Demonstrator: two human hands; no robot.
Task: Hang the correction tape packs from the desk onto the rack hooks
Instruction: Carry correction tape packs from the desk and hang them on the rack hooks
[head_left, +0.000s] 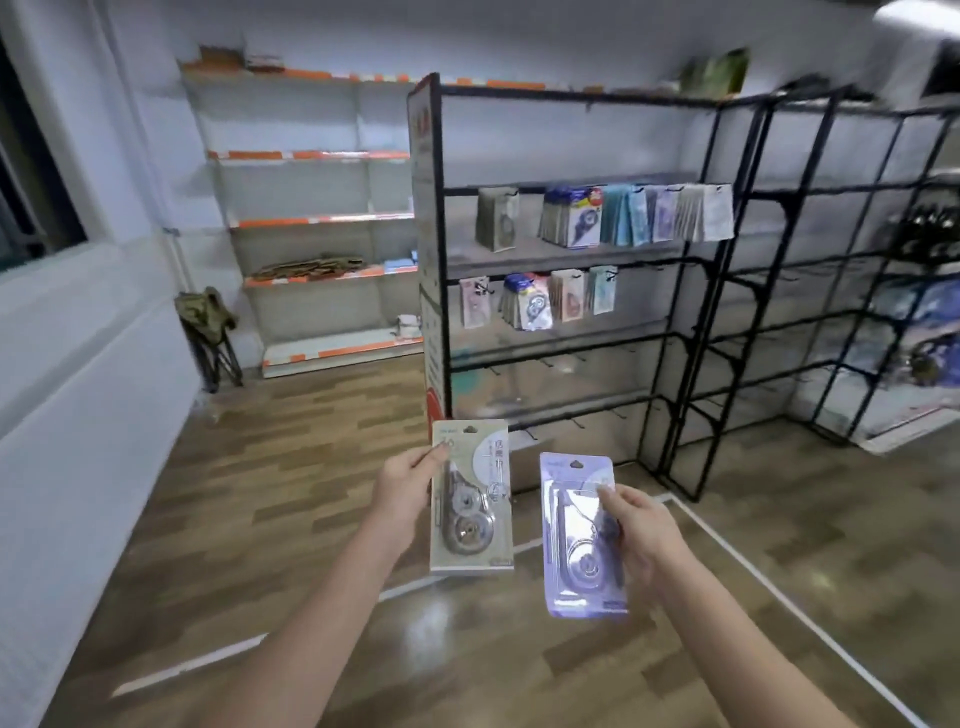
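Two bare forearms reach forward over a glossy wood-plank floor (291, 457) crossed by white tape lines, each hand holding up one correction tape pack. The left hand (402, 491) pinches the left edge of a beige pack (471, 496) – thumb on the front, fingers behind. The pack stands upright, long axis vertical, hang hole at the top, printed face toward the camera; a clear blister shows the rounded tape dispenser inside. The right hand (644, 535) grips the right edge of a lilac pack (579, 535), thumb across the front. It too is upright with its hang hole on top, held slightly lower and just beside the beige one, not touching it. Glare on its shiny plastic washes out the printing.

Well beyond the hands stands a black metal rack (571, 270) of thin bars with a clear back panel. Two of its rows carry hanging packs (613, 215) in beige, blue and pastel card – blurred, their details unreadable. Lower hooks are faint. More black frames continue to the right, cut off by the edge. At far left stands a white shelving unit (311, 218) with orange strips.
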